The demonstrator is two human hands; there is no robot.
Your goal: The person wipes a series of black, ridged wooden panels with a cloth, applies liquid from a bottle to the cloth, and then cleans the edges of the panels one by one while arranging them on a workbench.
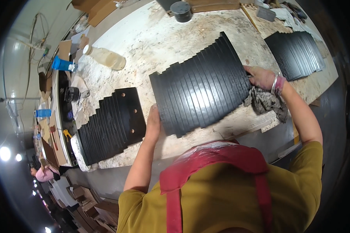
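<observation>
A fanned row of overlapping black plates [200,93] lies on the worktable in front of me, its glossy faces overlapping like steps. My left hand [153,124] rests along the left end of this row, fingers stretched out against the edge. At the opposite end, my right hand [262,79] has its fingers bent at the rim of the last plate; their tips are partly hidden. A crumpled grey-black rag [270,103] lies just below my right hand. Left of the row sits another fanned stack of black plates [111,126], its end plate showing several round holes.
A third fan of black plates [295,54] lies at the right on the stained white table [140,42]. Toward the far side are a cloudy plastic bottle [107,58] and a dark round tub [181,11]. A person in pink [46,173] is off at the left.
</observation>
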